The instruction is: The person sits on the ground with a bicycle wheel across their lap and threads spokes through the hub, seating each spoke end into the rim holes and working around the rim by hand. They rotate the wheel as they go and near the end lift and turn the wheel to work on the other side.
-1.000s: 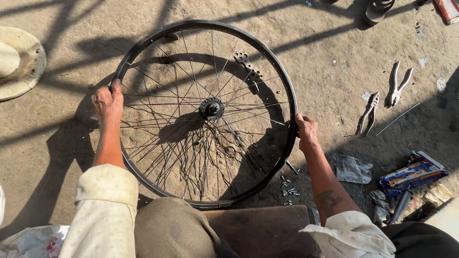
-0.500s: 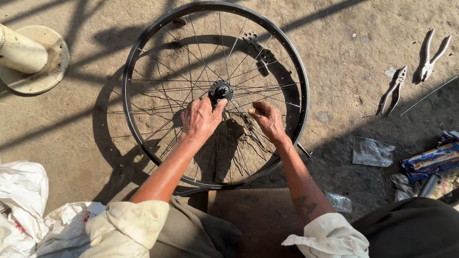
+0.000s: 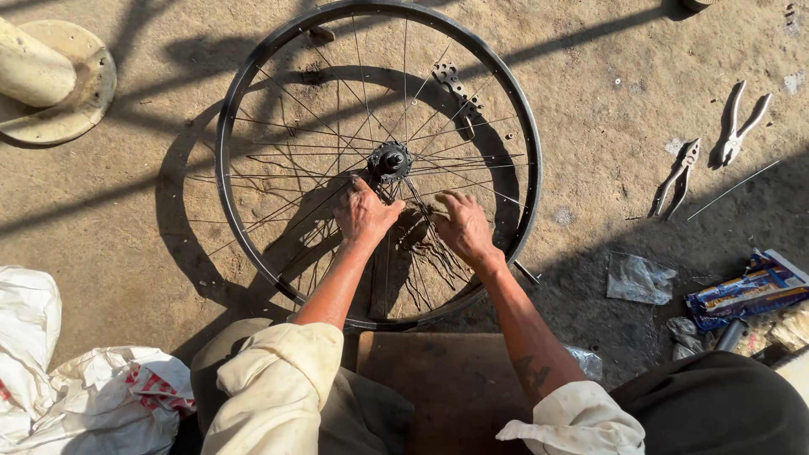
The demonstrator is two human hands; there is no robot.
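Working the Spokes Below the Hub

Viewing through the head camera, I saw the bicycle wheel (image 3: 253, 93) lying flat on the sandy ground (image 3: 590, 84), rim dark, with its hub (image 3: 389, 159) near the middle of the frame. The left hand (image 3: 364, 212) sat just below the hub, its fingers curled down onto the spokes (image 3: 320, 118); I could not tell whether they pinched one spoke or only pressed on several. The right hand (image 3: 462, 227) lay just beside it, to the right, fingers bent and closed among the spokes, what they gripped being hidden. Both forearms reached forward from rolled cream sleeves. A brown wooden board (image 3: 438, 379) lay near the lower rim, between the arms. Two pairs of pliers (image 3: 678, 177) rested on the ground well right of the wheel, with a thin loose spoke (image 3: 733, 190) beside them. Crumpled wrappers (image 3: 746, 291) lay at far right, white sacks (image 3: 84, 396) at lower left, and a round pale stand (image 3: 59, 84) at upper left.
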